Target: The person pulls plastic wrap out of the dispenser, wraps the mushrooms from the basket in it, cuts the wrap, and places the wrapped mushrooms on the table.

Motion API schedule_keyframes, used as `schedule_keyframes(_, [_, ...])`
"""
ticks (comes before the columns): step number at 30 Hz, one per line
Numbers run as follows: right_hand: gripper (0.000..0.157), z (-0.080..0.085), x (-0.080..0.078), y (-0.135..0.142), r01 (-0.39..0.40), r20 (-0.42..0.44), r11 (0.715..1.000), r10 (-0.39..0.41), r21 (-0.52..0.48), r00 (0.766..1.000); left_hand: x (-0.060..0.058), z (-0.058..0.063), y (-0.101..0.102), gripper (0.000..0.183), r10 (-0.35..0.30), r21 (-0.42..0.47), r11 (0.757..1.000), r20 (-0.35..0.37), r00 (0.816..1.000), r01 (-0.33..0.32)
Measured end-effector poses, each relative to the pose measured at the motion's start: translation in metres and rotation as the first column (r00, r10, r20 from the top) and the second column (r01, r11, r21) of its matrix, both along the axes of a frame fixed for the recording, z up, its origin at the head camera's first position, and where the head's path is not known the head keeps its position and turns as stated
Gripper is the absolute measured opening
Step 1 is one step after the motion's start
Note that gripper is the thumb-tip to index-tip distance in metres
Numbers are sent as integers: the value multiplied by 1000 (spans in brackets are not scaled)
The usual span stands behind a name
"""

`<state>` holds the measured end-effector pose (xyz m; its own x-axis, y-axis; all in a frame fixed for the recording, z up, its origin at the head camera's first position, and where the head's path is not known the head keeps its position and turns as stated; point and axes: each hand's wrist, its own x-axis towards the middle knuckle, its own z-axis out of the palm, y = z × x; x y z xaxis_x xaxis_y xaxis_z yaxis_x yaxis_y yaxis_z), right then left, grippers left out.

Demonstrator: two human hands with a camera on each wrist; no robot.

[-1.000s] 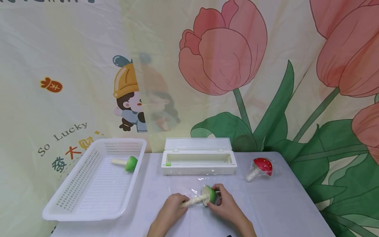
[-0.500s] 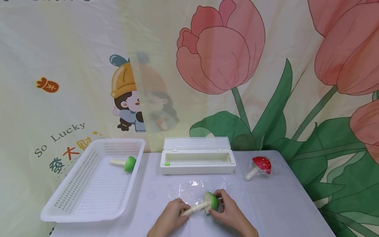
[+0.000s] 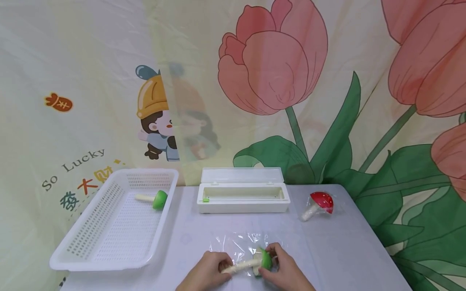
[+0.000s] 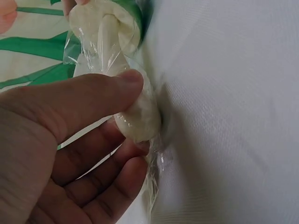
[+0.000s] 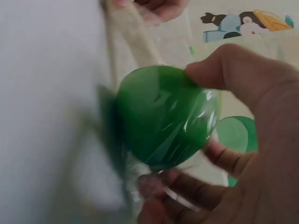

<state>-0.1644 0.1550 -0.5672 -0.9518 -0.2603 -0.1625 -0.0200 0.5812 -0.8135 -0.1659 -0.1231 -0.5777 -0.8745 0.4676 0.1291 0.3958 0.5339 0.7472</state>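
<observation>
The wrapped green mushroom [image 3: 266,260] lies crosswise between the two hands, its long axis running from the stem's end at the left hand [image 3: 209,270] to the cap at the right hand [image 3: 287,270], the cap end slightly farther from the person. Each hand is on its own end, so neither is nearer overall: the left has the stem, the right the cap.

The left fingers [image 4: 124,179] are nearly closed, pinching the tip of the stem against the thumb through clear film [image 3: 233,243]. The right fingers [image 5: 231,159] are spread about as wide as the cap and curve round it, thumb on one side and fingertips on the other, with film stretched shiny over the green. Loose film fans out on the counter [image 3: 338,254] just beyond the stem. Whether the cap rests on the counter or is lifted a little is hard to tell, as the right wrist view is blurred there.

Straight beyond the hands stands a long white box [image 3: 243,208], its lid [image 3: 242,175] raised at the back and a small green tab [image 3: 206,200] at its left end. To the left, a white perforated basket [image 3: 105,266] contains an unwrapped green mushroom [image 3: 159,200], near its right wall, stem pointing left. To the right lies a red mushroom [image 3: 322,203] in clear wrapping, well apart from both hands.
</observation>
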Motion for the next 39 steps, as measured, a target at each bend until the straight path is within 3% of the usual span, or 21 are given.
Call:
schedule_keyframes(3, [53,4,1,-2,42,53,999,-43,9,998,1,0,0,17,-24,7,1000,30,999,24])
schedule_keyframes(8, [48,8,0,-7,135,112,988,-143,69,983,-2,-2,0,18,-37,7,999,5,999,37])
schedule_keyframes(16, [43,10,-8,-14,219,92,969,-230,117,969,-9,-3,1,16,6,-32,999,42,999,-4])
schedule_keyframes(23, [40,16,-18,-21,261,58,950,-274,171,960,-16,-6,3,17,43,-56,997,-56,997,-46])
schedule_keyframes(27, [37,19,-23,-23,271,24,943,-281,193,960,-19,-8,3,21,43,-89,994,-137,990,-56])
schedule_keyframes(31, [40,21,-27,-24,262,25,943,-273,205,962,-19,-7,0,24,30,-131,990,-123,992,-46])
schedule_keyframes(34, [43,25,-28,-23,244,10,949,-251,201,968,-20,-6,-2,15,27,-136,990,-78,997,-37])
schedule_keyframes(39, [41,31,-28,-23,198,-137,968,-178,151,974,-21,-8,-6,4,-7,-151,988,-97,995,-8])
